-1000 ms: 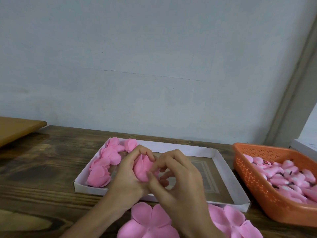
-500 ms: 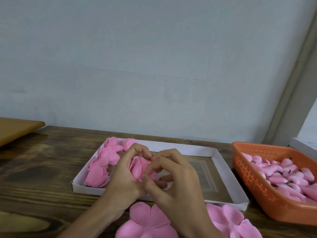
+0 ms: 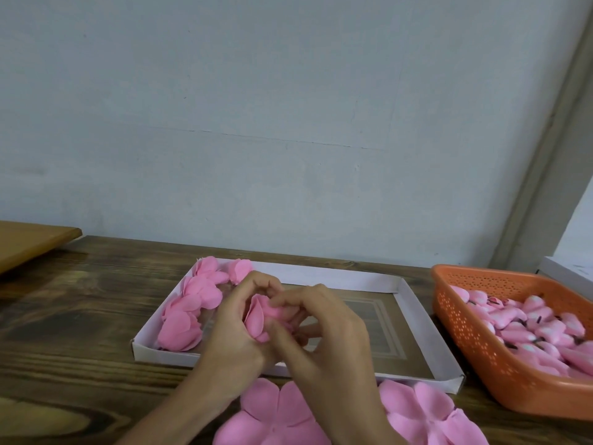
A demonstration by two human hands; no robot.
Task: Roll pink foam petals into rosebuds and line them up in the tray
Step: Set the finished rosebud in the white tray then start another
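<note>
Both hands meet over the white tray [image 3: 426,319]. Left hand [image 3: 237,329] cups a half-rolled pink rosebud [image 3: 261,319], fingers curled round it; right hand [image 3: 324,335] pinches its petals from the other side. Finished rosebuds [image 3: 189,313] lined up just left of the hands, inside the tray. Flat petals [image 3: 276,415] on the wooden surface [image 3: 70,332] below the wrists. Orange basket [image 3: 481,364] far right.

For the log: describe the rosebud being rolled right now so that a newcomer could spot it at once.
Find the white tray on the wooden table. Over its left half the left hand and right hand meet around one pink rosebud. Unlike the finished rosebuds lying along the tray's left wall, it alone is in a grip.
</note>
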